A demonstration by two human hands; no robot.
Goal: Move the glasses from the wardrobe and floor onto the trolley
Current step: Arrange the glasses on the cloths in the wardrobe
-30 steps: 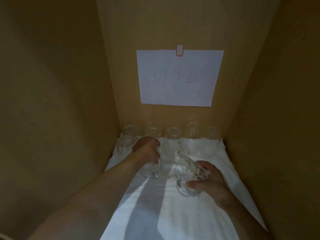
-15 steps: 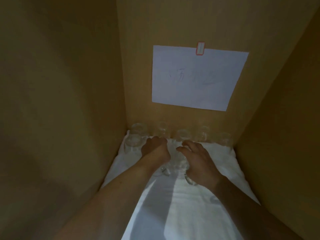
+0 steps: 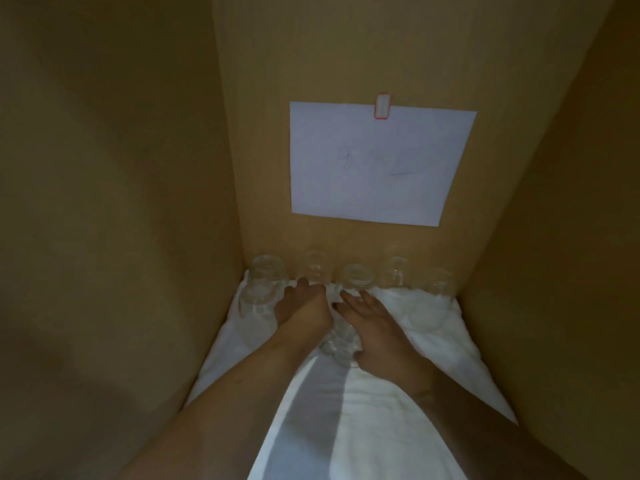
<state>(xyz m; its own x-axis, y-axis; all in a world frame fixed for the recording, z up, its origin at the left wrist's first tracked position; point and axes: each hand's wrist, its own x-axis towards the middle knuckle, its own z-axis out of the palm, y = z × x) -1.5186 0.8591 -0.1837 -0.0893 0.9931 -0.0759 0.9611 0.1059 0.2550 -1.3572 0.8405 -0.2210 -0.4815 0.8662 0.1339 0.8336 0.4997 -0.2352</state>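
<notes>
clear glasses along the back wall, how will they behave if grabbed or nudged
The clear glasses along the back wall look smooth, so probably slippery. They stand on a soft, wrinkled white cloth, so a nudge may tip them. Closely packed, they could clink together.

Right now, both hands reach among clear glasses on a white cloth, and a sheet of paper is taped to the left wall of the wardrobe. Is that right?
Not quite. The head view shows the sheet of paper taped to the back wall, not the left one. Both the left hand and right hand do reach among the clear glasses on the white cloth.
</notes>
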